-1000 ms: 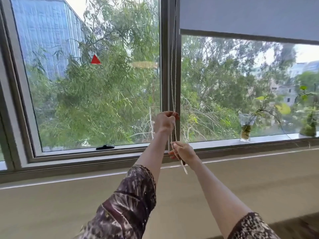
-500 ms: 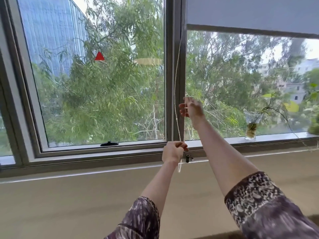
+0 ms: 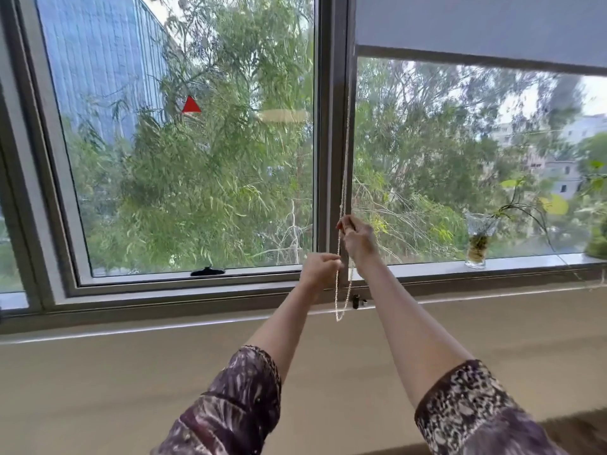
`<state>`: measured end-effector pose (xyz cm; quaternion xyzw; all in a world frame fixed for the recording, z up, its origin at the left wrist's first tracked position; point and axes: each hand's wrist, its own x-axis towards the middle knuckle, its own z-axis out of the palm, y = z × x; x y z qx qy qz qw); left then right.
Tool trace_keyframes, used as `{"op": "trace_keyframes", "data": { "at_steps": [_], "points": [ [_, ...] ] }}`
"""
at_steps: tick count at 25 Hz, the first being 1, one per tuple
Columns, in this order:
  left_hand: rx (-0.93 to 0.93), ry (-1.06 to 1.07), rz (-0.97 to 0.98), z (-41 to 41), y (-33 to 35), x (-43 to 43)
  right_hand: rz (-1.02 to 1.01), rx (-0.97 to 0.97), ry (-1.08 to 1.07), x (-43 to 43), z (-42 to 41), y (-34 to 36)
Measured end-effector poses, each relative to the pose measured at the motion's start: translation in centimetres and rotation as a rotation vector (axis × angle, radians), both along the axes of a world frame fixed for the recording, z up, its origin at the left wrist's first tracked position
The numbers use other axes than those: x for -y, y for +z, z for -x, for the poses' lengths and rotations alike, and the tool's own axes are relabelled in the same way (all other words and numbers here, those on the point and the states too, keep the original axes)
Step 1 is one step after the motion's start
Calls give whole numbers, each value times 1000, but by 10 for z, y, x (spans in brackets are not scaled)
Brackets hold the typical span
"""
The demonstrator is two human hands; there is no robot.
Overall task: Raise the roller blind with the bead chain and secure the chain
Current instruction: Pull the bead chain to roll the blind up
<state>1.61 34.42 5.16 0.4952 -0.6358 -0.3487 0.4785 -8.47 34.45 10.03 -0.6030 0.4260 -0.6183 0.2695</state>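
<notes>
A grey roller blind [image 3: 476,24] covers only the top of the right window pane, its bottom bar running across high up. A white bead chain [image 3: 343,178] hangs down the grey mullion and ends in a loop below the sill. My right hand [image 3: 356,236] is closed on the chain at the mullion. My left hand [image 3: 320,269] pinches the chain lower and to the left, just above the sill. A small black chain clip [image 3: 355,300] sits on the frame right of the hanging loop.
A glass vase with a trailing plant [image 3: 477,244] stands on the right sill [image 3: 525,261]. A black window latch [image 3: 207,271] lies at the bottom of the left pane. A beige wall [image 3: 131,372] runs below the window.
My right hand has come down along the chain from higher on the mullion. My left hand has risen slightly and stays on the chain. The blind's bottom bar appears at about the same height.
</notes>
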Motion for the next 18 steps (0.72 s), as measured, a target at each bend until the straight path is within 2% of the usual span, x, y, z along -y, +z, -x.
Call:
{"op": "trace_keyframes", "data": {
  "at_steps": [3, 6, 11, 15, 18],
  "points": [
    [-167, 45, 27, 0, 33, -2, -35, -57, -32, 0, 0, -25],
    [-395, 26, 4, 4, 57, -4, -60, -28, -23, -5, -4, -44],
    [-481, 38, 96, 17, 83, 4, -99, -64, 3, -10, -7, -60],
    [-554, 36, 47, 18, 88, 9, -110, -105, -1, -14, -6, -72],
    [-505, 70, 49, 14, 81, 9, -152, -86, 67, -17, -6, -79]
  ]
}}
